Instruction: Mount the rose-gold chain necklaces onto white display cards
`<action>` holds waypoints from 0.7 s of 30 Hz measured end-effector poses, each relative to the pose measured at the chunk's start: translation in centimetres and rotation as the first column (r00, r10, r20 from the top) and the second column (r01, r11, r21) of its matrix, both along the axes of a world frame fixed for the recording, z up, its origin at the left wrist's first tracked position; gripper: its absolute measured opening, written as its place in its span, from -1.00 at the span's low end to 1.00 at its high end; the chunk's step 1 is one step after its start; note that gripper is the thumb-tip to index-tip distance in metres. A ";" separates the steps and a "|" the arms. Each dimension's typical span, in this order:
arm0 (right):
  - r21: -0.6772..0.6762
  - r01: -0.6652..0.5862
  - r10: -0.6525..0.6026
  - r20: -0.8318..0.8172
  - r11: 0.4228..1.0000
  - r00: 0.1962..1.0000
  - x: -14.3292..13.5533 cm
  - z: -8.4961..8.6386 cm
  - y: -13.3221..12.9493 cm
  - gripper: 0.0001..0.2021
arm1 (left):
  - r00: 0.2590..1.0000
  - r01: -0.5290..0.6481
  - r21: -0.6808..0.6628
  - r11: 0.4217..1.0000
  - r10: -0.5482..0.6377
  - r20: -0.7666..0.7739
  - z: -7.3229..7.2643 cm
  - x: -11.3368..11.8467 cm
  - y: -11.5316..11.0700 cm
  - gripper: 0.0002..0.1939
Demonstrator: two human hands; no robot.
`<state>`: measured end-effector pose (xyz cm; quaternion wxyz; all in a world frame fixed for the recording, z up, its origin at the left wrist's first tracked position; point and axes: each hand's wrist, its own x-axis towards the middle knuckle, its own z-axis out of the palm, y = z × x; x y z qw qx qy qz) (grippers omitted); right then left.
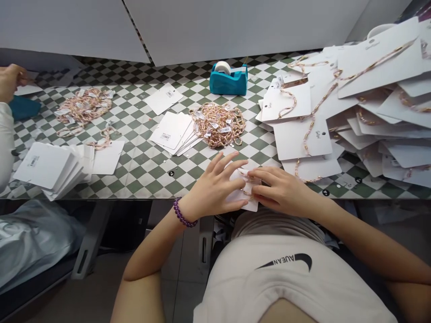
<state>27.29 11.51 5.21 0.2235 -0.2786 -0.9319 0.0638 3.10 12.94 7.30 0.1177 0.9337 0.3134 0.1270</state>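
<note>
A white card (pixel 253 206) with a beaded bracelet (pixel 247 193) on it lies at the table's front edge, largely covered by my hands. My left hand (pixel 218 188) is over the card's left side with fingers spread; its index finger and thumb touch the card. On the right, my right hand (pixel 283 190) has its fingers bent and closed on the bracelet at the card's right edge. Just beyond my hands are a heap of pink and gold beaded bracelets (pixel 218 125) with small tags and a stack of white cards (pixel 170 130).
A teal tape dispenser (pixel 229 83) stands at the back. Carded bracelets (pixel 303 139) pile up on the right. Further left are another bracelet heap (pixel 85 107), more cards (pixel 43 166) and another person's hand (pixel 11 83). A checkered cloth (pixel 141 157) covers the table.
</note>
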 end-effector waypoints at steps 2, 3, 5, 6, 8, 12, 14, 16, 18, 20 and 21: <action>0.006 0.006 -0.006 0.016 1.000 1.000 -0.1 0.2 0.0 -0.86 | 0.999 -0.032 -0.007 0.999 0.032 -0.002 0.0 -0.3 0.2 -0.71; 0.010 0.012 -0.012 0.023 1.000 1.000 -0.2 0.2 0.0 -0.85 | 0.999 -0.050 -0.009 0.999 0.050 0.003 0.0 -0.4 0.2 -0.70; 0.026 0.026 -0.027 0.027 0.999 0.999 -0.4 0.3 0.0 -0.85 | 0.997 -0.081 -0.018 0.997 0.081 0.010 0.0 -0.4 -0.1 -0.68; 0.033 0.035 -0.036 0.028 0.999 0.999 -0.5 0.2 0.0 -0.85 | 0.996 -0.093 -0.022 0.995 0.093 0.011 -0.1 -0.4 -0.2 -0.66; 0.037 0.048 -0.049 0.032 0.998 0.998 -0.8 0.2 0.1 -0.87 | 0.994 -0.106 -0.027 0.994 0.107 0.015 -0.3 -0.3 -0.4 -0.63; 0.018 0.046 -0.046 0.019 0.999 0.999 -1.0 -0.1 0.1 -0.89 | 0.992 -0.104 -0.082 0.991 0.109 0.059 -0.8 -0.1 -0.3 -0.54; 0.013 0.049 -0.049 -0.006 0.999 0.999 -1.1 -0.2 0.0 -0.90 | 0.992 -0.101 -0.114 0.988 0.109 0.065 -0.8 -0.1 -0.1 -0.50; 0.007 0.057 -0.057 -0.019 0.998 0.998 -1.2 -0.1 0.0 -0.91 | 0.991 -0.108 -0.145 0.984 0.118 0.059 -0.7 0.0 0.1 -0.55; 0.001 0.068 -0.068 -0.016 0.998 0.998 -1.2 0.1 0.2 -0.90 | 0.986 -0.139 -0.174 0.975 0.152 0.068 -0.8 0.4 0.1 -0.67; -0.001 0.091 -0.091 -0.012 0.996 0.996 -1.1 0.3 0.5 -0.86 | 0.971 -0.195 -0.180 0.964 0.215 0.101 -1.0 1.1 0.1 -0.75; 0.001 0.109 -0.109 -0.007 0.994 0.994 -1.0 0.3 0.8 -0.85 | 0.962 -0.220 -0.174 0.960 0.243 0.126 -1.2 1.4 0.2 -0.75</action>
